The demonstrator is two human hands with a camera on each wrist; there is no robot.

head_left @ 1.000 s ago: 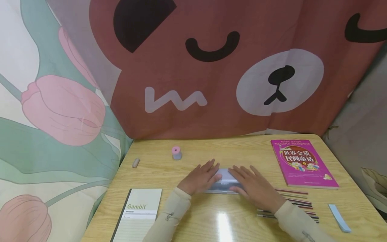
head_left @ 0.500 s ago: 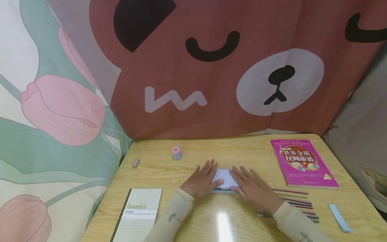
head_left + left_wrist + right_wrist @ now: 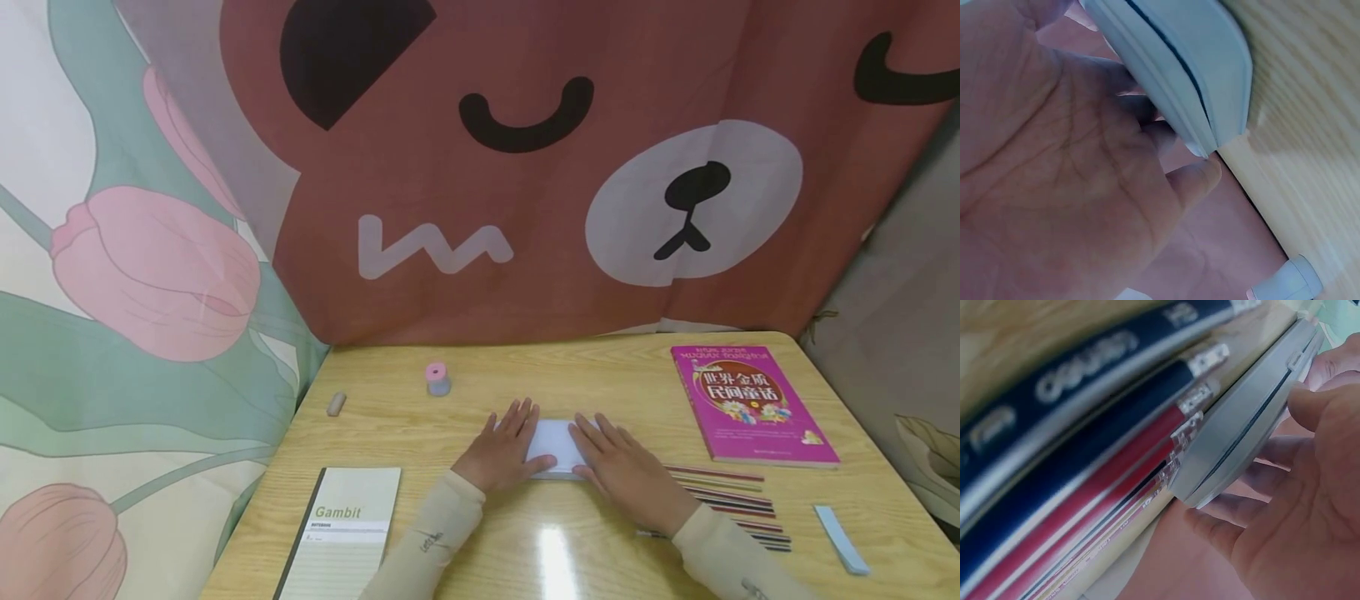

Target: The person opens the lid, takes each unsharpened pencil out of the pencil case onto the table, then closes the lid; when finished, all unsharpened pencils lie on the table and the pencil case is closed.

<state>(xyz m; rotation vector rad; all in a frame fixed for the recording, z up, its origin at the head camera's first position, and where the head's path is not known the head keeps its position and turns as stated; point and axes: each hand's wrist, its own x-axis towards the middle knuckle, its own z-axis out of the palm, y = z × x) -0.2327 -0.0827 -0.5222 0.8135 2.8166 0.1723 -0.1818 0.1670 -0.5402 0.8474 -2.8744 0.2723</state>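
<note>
A pale pencil case (image 3: 555, 442) lies on the table in the middle of the head view. My left hand (image 3: 497, 454) rests on the left part of its lid, fingers extended, thumb near the front edge. On the right part lies my right hand (image 3: 633, 475), its fingers also straight. Both wrist views show a thin dark seam between lid and base, along the side of the case (image 3: 1185, 44). A small clasp (image 3: 1295, 359) shows at the case's front in the right wrist view. Several pencils (image 3: 1097, 450) lie close to its right end, partly under my right forearm.
A pink book (image 3: 753, 408) lies at the back right, a light blue strip (image 3: 842, 540) at the front right. On the left are a notebook (image 3: 348, 517), a small greyish cylinder (image 3: 337, 404) and a pink-topped spool-like object (image 3: 438, 380). A printed cloth (image 3: 480, 300) hangs behind the table.
The pencil case's lid has come down towards me over the dark inside, which showed a second ago. Both hands have moved slightly with it, the left one a little to the right.
</note>
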